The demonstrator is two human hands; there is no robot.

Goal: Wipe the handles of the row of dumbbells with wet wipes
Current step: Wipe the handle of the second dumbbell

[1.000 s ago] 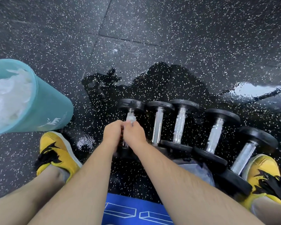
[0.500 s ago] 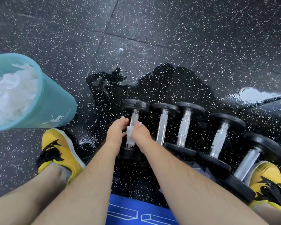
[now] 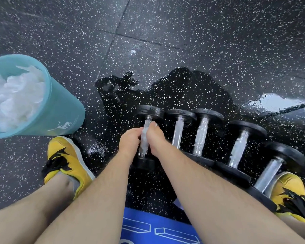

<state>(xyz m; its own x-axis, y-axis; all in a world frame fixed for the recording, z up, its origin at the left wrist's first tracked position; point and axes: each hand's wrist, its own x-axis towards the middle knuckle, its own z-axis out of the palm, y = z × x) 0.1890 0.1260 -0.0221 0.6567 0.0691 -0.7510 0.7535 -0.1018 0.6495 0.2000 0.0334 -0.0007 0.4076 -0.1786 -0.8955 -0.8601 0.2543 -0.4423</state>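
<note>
Task item: your row of five dumbbells with round black ends and knurled chrome handles [image 3: 202, 136] lies on the floor, running from centre frame to the lower right.
Dumbbell in work: the leftmost dumbbell [image 3: 150, 112], centre frame. Its handle shows above and below your hands.
Wipe: a crumpled white wet wipe [image 3: 144, 138] sits against that handle, between your two hands.
Left hand [image 3: 130, 142]: fingers curled, grasping the wipe from the handle's left side.
Right hand [image 3: 156, 138]: clenched on the wipe from the right side, thumb pointing up along the handle.
Bin: a teal plastic bucket [image 3: 65, 110], left of frame, holds crumpled white tissue [image 3: 16, 95].
Floor: black rubber tiles with white speckles [image 3: 201, 41], wet and glossy around the dumbbells.
Feet: your left yellow shoe with black laces [image 3: 67, 161] is lower left. The right one [image 3: 289, 187] is just beside the last dumbbell.
Bottom centre: a blue surface with white line markings [image 3: 148, 226]. You cannot tell what it is.
</note>
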